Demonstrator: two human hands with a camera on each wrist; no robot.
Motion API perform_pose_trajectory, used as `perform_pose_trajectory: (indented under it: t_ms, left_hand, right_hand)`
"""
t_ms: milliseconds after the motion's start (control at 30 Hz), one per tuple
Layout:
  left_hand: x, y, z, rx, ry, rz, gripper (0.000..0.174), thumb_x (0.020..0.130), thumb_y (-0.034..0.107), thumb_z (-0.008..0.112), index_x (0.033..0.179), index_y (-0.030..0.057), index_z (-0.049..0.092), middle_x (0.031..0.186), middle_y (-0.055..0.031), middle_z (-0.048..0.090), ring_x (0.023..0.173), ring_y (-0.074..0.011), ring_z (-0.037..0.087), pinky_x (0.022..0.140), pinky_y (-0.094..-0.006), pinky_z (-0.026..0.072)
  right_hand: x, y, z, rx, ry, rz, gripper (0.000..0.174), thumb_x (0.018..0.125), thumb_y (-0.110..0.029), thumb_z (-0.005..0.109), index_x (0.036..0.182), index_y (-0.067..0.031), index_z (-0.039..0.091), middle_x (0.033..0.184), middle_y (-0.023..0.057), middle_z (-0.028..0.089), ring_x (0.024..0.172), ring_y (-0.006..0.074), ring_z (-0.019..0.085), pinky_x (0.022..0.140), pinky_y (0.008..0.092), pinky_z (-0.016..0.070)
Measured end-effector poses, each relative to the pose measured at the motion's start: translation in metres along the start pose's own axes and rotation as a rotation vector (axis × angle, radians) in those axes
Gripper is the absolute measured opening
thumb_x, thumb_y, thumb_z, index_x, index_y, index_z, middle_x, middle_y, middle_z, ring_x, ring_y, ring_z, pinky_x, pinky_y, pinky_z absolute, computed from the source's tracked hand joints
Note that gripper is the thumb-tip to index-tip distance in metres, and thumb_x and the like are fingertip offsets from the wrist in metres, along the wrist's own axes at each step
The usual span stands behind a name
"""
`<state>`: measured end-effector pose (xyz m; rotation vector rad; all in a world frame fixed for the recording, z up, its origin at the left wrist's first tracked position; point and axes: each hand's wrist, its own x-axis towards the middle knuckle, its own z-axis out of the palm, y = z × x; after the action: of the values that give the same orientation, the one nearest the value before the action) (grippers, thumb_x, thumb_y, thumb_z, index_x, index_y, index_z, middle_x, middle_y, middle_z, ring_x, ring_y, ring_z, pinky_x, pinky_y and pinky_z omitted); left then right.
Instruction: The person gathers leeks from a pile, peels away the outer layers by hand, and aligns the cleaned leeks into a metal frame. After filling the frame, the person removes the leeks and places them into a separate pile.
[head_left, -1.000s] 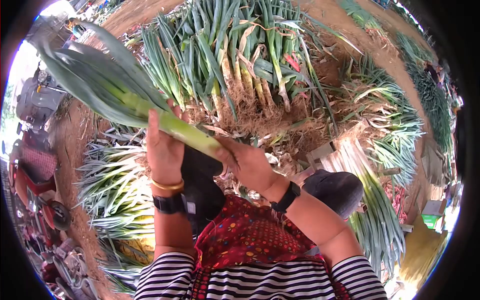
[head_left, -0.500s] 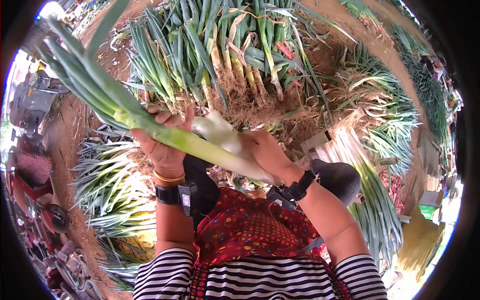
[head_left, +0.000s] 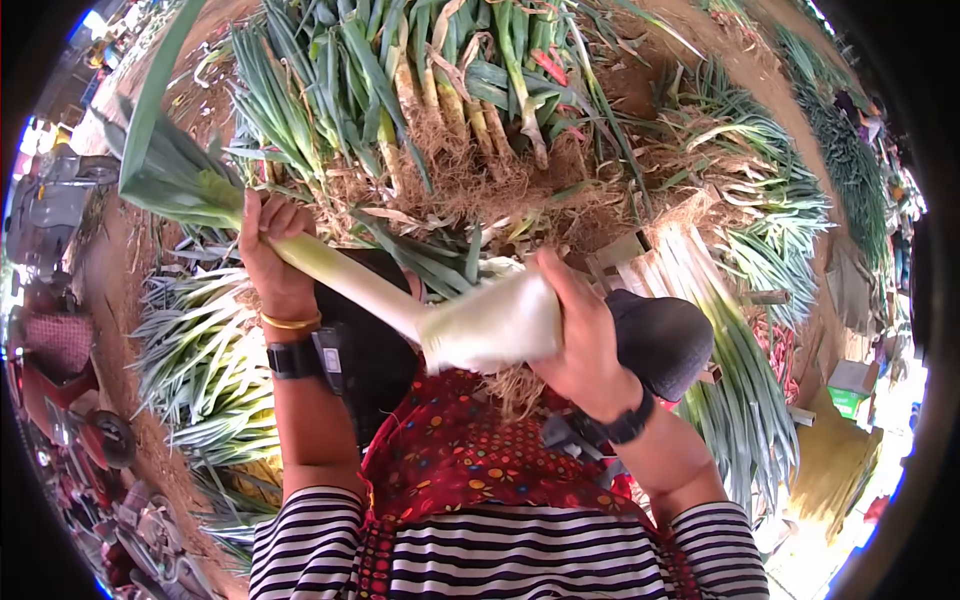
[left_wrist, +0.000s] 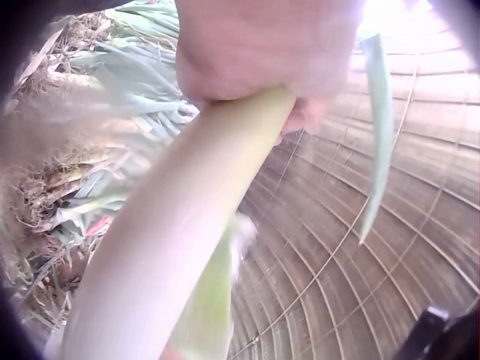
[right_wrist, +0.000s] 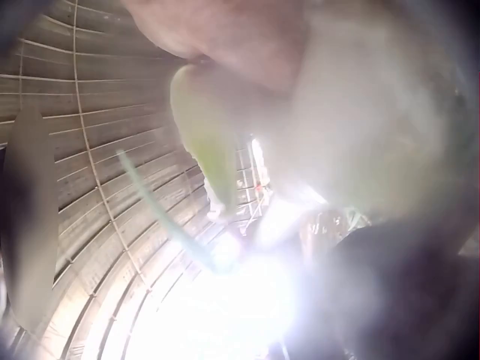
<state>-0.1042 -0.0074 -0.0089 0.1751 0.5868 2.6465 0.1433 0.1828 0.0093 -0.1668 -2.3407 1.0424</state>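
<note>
The left hand (head_left: 274, 250) has its fingers curled round a large green onion, where its green leaves (head_left: 185, 170) meet the pale stalk (head_left: 350, 285). That stalk slants down to the right, and roots (head_left: 515, 390) hang near its lower end above the red apron. A broad, blurred white layer (head_left: 490, 325) is gripped by the right hand (head_left: 585, 335) beside the lower stalk. In the left wrist view the smooth white stalk (left_wrist: 165, 217) runs down from under the left hand (left_wrist: 262, 52). The right wrist view is blurred, with the right hand (right_wrist: 232, 37) at the top.
Upright green onions with roots (head_left: 440, 100) stand in front. Further piles lie at left (head_left: 215, 370) and right (head_left: 780, 220), and a bundle (head_left: 725, 370) rests beside the right knee. Vehicles (head_left: 70, 370) are at the far left, and a green and white box (head_left: 850, 390) at far right.
The right hand has moved right and down with a broad white layer, baring more pale stalk. The left hand has shifted left and slightly up, still gripping the onion.
</note>
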Motion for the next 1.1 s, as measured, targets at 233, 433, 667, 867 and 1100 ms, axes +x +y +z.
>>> perform_pose_trajectory:
  t_ms: [233,433,667,867,1100]
  left_hand:
    - [0.007,0.011,0.0,-0.351,-0.204,-0.273,0.019,0.094,0.018,0.046,0.081,0.0053,0.045,0.059,0.0054,0.039,0.046,-0.0038,0.036,0.05,-0.0204,0.0335]
    - [0.019,0.044,-0.014,-0.399,-0.211,-0.238,0.017,0.093,0.015,0.048,0.079,0.0059,0.042,0.058,0.005,0.039,0.045,-0.0034,0.038,0.047,-0.0196,0.0356]
    - [0.021,0.066,-0.022,-0.324,-0.274,-0.174,0.019,0.092,0.013,0.048,0.075,0.0074,0.042,0.058,0.0047,0.039,0.046,-0.0032,0.037,0.048,-0.0199,0.0358]
    - [0.023,0.095,-0.021,-0.215,-0.214,-0.138,0.025,0.093,0.012,0.047,0.069,0.0087,0.041,0.059,0.0044,0.039,0.047,-0.004,0.035,0.051,-0.0202,0.0336]
    - [0.012,0.07,0.005,-0.023,-0.163,0.019,0.028,0.092,0.013,0.048,0.065,0.012,0.04,0.058,0.0059,0.038,0.047,-0.0041,0.033,0.051,-0.0207,0.0324]
  right_hand:
    - [-0.017,-0.069,-0.021,0.925,-0.206,0.068,0.029,0.09,-0.019,0.05,0.067,-0.0007,0.048,0.059,0.0062,0.044,0.049,0.0197,0.04,0.048,0.0349,0.033]
    - [-0.048,-0.066,-0.074,1.136,-0.238,0.29,0.024,0.088,-0.01,0.05,0.067,-0.0008,0.045,0.057,0.0075,0.043,0.048,0.0222,0.037,0.049,0.0348,0.0323]
    - [-0.059,-0.071,-0.093,0.986,-0.112,0.445,0.038,0.091,-0.035,0.051,0.063,-0.0113,0.042,0.047,0.002,0.039,0.04,0.0141,0.033,0.045,0.0305,0.0309]
    - [-0.028,-0.036,-0.114,0.052,-0.645,0.631,0.027,0.086,-0.019,0.056,0.107,-0.0038,0.05,0.087,0.0116,0.063,0.083,0.0238,0.062,0.08,0.0348,0.0454]
    - [0.038,-0.037,-0.018,-0.242,-0.328,-0.274,0.061,0.078,-0.041,0.062,0.126,-0.0062,0.046,0.116,0.0139,0.055,0.106,0.0276,0.052,0.091,0.0422,0.0383]
